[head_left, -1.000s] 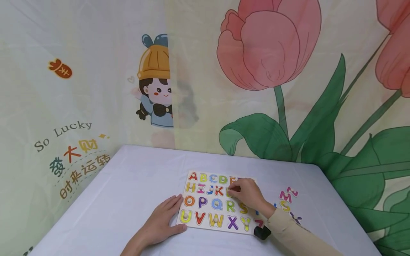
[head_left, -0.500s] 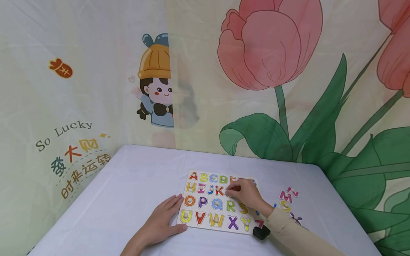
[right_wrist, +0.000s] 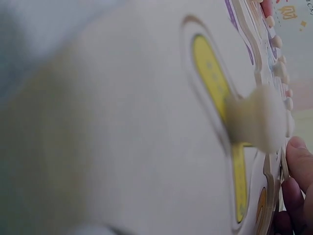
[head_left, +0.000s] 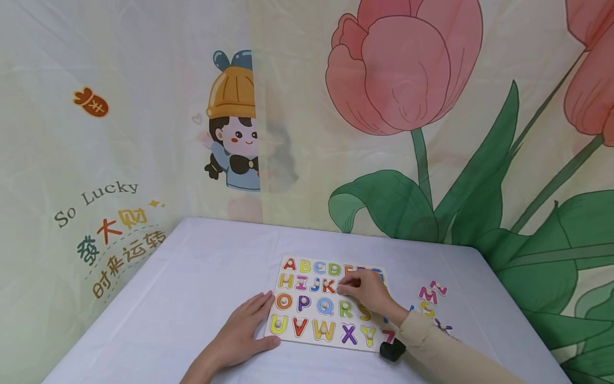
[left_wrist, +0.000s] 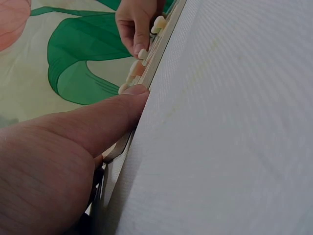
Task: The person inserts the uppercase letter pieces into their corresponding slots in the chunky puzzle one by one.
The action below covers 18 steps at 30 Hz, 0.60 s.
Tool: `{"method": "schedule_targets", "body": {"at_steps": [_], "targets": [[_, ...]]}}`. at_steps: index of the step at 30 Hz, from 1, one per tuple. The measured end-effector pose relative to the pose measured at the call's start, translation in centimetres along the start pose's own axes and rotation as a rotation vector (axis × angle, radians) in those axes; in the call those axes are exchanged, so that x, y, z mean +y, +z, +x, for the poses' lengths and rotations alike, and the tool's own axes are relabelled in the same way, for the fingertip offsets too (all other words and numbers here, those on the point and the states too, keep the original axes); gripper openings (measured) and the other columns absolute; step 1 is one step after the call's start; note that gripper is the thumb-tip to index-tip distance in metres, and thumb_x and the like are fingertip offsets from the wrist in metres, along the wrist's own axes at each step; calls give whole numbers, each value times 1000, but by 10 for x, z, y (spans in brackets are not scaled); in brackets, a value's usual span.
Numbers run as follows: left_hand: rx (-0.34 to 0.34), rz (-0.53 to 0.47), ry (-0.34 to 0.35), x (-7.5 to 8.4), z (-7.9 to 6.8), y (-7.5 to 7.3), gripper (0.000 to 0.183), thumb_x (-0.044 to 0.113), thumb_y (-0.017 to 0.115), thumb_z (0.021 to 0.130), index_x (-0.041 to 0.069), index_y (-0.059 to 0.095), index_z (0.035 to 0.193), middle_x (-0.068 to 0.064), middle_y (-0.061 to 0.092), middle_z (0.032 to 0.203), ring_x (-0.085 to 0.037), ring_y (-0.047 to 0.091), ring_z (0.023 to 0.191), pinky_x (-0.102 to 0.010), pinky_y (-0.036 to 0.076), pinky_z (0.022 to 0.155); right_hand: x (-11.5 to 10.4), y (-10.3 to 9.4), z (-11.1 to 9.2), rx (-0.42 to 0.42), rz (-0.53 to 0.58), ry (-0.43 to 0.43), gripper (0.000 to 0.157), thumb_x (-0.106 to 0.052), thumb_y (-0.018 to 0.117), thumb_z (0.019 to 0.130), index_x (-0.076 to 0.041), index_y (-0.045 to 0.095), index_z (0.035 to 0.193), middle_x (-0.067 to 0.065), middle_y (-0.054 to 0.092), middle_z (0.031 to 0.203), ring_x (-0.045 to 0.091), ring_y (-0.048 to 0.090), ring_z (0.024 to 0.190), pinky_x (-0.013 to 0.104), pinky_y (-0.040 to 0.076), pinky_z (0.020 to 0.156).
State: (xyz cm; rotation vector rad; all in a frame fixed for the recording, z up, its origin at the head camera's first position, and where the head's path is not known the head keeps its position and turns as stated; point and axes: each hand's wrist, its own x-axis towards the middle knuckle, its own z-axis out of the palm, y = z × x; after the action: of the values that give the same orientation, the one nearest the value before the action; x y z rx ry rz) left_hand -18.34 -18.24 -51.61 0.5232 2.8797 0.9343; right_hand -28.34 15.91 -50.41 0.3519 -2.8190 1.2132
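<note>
A wooden alphabet puzzle board [head_left: 338, 342] lies on the table, many of its letter pieces bearing round pale knobs. My left hand [head_left: 242, 330] rests at its left edge, fingers extended, with the thumb [left_wrist: 120, 110] against the near corner. Over the second row, just right of the red K [head_left: 328, 286], my right hand [head_left: 368, 292] pinches a small letter piece, mostly hidden behind thumb and fingertips. In the right wrist view, the yellow Y piece [right_wrist: 209, 63] with its knob [right_wrist: 261, 120] fills the middle, and the right fingers [right_wrist: 299, 161] show at the right edge.
Right of the board lie loose letters: a pink N [head_left: 438, 288], a pink M [head_left: 428, 295], a yellow S [head_left: 427, 309] and a purple piece [head_left: 443, 326]. A blue piece [head_left: 411, 308] is partly behind the right forearm. A printed curtain [head_left: 297, 213] hangs behind the white-covered table [head_left: 216, 266].
My right fingertips have shifted slightly left over the second row, covering the yellowish-green letter spot glimpsed earlier. The left hand has stayed in place.
</note>
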Motion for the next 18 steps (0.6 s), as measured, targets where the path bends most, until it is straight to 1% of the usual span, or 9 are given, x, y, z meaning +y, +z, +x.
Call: {"method": "schedule_targets", "body": {"at_steps": [7,13,18], "targets": [[5,-2,2,2,-1,-1,99,65,76,88,14,39,166,0,33,174,-32,24,161,-65,25,126,-2,1,-2,13,-19,-12,6,-22,88,89,-21,82,91,-8,68,86,10,58,77,21,50,65],[3,-4,5,-1,-1,0,100,65,76,88,14,39,166,0,32,174,-32,24,162,-64,24,127,-2,2,-1,6,-16,0,6,-21,87,89,-21,82,92,-8,65,83,12,57,78,21,48,65],[2,-5,15,1,-2,-1,100,64,76,88,13,39,166,-1,32,174,-33,24,161,-65,25,126,-2,2,0,5,-22,3,6,-21,87,89,-20,82,93,-7,63,82,12,55,78,22,46,66]]}}
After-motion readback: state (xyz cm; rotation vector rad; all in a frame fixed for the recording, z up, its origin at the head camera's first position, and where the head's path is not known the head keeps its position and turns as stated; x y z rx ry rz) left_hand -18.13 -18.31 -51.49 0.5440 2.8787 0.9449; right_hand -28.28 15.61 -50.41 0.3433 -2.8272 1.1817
